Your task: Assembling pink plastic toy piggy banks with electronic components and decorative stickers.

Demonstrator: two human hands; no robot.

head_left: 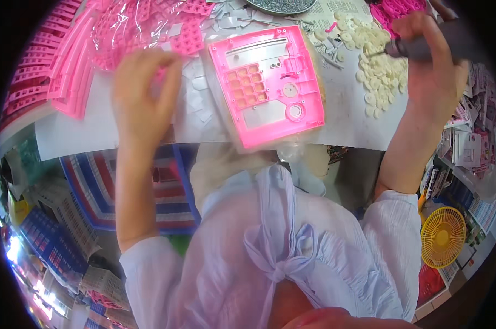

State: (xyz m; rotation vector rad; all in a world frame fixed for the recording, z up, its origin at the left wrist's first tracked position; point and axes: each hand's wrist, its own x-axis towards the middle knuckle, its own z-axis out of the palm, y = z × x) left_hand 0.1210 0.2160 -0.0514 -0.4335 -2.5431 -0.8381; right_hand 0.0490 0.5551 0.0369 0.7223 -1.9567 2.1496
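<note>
A pink plastic casing (pixel 312 82) lies open side up on the table, with a grid of square holes, a long window slot and small round fittings. To its left my left hand (pixel 141 98) hovers over the table, slightly smeared by motion. Thumb and fingers curl together there, and pink shows between them; what they hold, if anything, I cannot make out. At the far right my right hand (pixel 437 71) is wrapped around a dark power screwdriver (pixel 418 49). Its thin bit points left, over a heap of small cream-coloured discs (pixel 380 88).
Pink grid-shaped pieces (pixel 187 37) lie by a clear plastic bag (pixel 130 27) at the back left. Long pink strips (pixel 72 66) are stacked at the far left. A metal dish of screws (pixel 283 5) stands at the back. A yellow basket (pixel 443 237) is low on the right.
</note>
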